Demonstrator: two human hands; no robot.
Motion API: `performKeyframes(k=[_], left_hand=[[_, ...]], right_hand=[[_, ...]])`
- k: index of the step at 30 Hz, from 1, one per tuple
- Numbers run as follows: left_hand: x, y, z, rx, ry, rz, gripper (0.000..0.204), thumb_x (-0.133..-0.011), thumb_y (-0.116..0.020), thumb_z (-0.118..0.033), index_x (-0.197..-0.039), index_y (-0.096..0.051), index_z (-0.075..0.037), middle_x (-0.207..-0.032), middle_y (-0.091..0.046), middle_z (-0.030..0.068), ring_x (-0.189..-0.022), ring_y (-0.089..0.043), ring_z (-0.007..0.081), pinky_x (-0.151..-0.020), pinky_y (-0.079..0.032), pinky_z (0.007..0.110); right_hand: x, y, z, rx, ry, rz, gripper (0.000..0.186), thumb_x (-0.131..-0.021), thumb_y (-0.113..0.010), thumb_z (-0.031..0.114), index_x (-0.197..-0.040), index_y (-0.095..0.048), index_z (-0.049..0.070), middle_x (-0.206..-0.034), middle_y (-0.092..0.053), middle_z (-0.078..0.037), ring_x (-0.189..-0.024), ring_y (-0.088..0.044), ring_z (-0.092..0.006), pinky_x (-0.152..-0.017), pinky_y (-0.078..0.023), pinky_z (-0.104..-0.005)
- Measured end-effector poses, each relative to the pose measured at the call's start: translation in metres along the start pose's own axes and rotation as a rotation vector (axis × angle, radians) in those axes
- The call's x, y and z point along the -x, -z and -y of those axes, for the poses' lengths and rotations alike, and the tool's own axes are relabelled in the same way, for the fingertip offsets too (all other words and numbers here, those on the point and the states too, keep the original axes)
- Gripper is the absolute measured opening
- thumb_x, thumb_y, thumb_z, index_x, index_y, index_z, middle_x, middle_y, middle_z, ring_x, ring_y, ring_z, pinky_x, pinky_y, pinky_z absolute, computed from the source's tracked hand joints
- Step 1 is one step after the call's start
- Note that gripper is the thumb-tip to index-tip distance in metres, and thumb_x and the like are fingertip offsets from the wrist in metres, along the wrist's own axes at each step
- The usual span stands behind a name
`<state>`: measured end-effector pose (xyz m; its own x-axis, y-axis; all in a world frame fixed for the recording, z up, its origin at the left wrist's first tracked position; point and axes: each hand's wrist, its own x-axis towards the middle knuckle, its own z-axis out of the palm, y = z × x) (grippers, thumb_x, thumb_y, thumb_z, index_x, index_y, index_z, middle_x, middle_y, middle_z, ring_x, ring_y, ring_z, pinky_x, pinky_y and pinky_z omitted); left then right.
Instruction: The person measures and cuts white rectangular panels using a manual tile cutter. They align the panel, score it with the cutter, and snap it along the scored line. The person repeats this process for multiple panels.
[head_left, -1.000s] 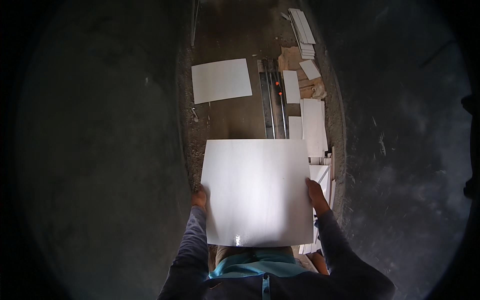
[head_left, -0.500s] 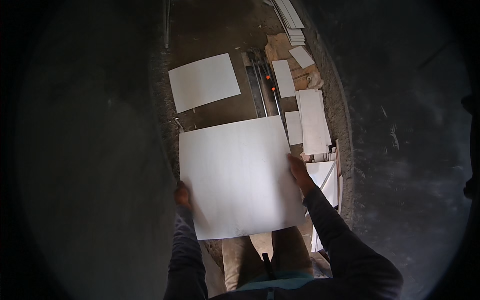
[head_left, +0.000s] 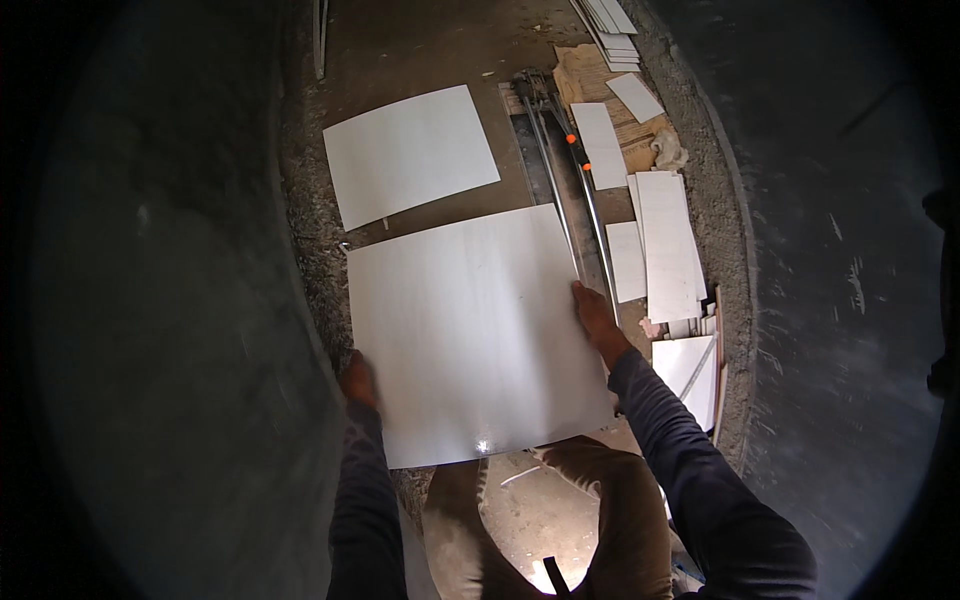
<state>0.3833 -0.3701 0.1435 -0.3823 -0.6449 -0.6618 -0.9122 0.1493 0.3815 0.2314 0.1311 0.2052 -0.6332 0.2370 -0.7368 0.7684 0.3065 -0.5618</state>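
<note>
A large glossy white tile is held out in front of me above my legs. My left hand grips its left edge and my right hand grips its right edge, fingers partly hidden at the tile. Beyond it, another large white tile lies on the floor. A long tile cutter with two steel rails and two orange knobs runs along the right of both tiles, partly covered by the held one.
Dark walls flank a narrow dirty floor. Along the right lie cut white strips, stacked pieces, a brown cardboard sheet and a crumpled pale rag. Another tile pile sits farther back.
Both my hands and the held tile have moved forward and toward the floor tile, with the tile turning slightly anticlockwise. The view has tilted and more of my bent legs shows.
</note>
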Motion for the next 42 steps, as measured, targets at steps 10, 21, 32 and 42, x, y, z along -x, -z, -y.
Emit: performKeyframes(k=[10, 21, 32, 42], left_hand=[[-0.119, -0.084, 0.075, -0.231, -0.489, -0.185, 0.038, -0.110, -0.038, -0.029, -0.116, -0.063, -0.001, -0.087, -0.072, 0.0236, -0.078, -0.071, 0.0412, -0.066, -0.057, 0.049], [-0.123, -0.123, 0.046, 0.378, -0.044, 0.018, 0.066, -0.107, -0.041, -0.050, -0.112, -0.068, 0.010, -0.101, -0.073, 0.0200, -0.095, -0.070, 0.0340, -0.081, -0.053, 0.047], [-0.127, -0.139, 0.039, 0.475, 0.045, -0.023, 0.059, -0.108, -0.043, -0.043, -0.129, -0.062, 0.008, -0.124, -0.066, 0.0193, -0.107, -0.064, 0.0313, -0.092, -0.049, 0.044], [-0.161, -0.161, 0.047, 0.633, -0.011, 0.062, 0.057, -0.109, -0.041, -0.042, -0.131, -0.060, 0.007, -0.125, -0.066, 0.0165, -0.107, -0.064, 0.0277, -0.094, -0.050, 0.042]], right_hand=[[-0.090, -0.031, -0.024, -0.007, 0.107, 0.052, 0.063, -0.105, -0.047, 0.049, -0.129, -0.063, -0.007, -0.121, -0.069, -0.019, -0.110, -0.063, -0.0293, -0.097, -0.047, -0.0395], [-0.194, -0.089, -0.075, -0.037, 0.156, -0.021, 0.060, -0.106, -0.047, 0.047, -0.135, -0.061, -0.004, -0.134, -0.063, -0.025, -0.121, -0.060, -0.0362, -0.102, -0.046, -0.0415], [-0.279, -0.138, -0.105, -0.226, 0.115, 0.055, 0.051, -0.104, -0.052, 0.040, -0.133, -0.061, -0.001, -0.122, -0.066, -0.018, -0.112, -0.061, -0.0312, -0.096, -0.049, -0.0443], [-0.295, -0.144, -0.103, -0.219, 0.179, 0.050, 0.051, -0.104, -0.052, 0.039, -0.136, -0.060, 0.001, -0.129, -0.066, -0.016, -0.116, -0.061, -0.0307, -0.099, -0.049, -0.0466]])
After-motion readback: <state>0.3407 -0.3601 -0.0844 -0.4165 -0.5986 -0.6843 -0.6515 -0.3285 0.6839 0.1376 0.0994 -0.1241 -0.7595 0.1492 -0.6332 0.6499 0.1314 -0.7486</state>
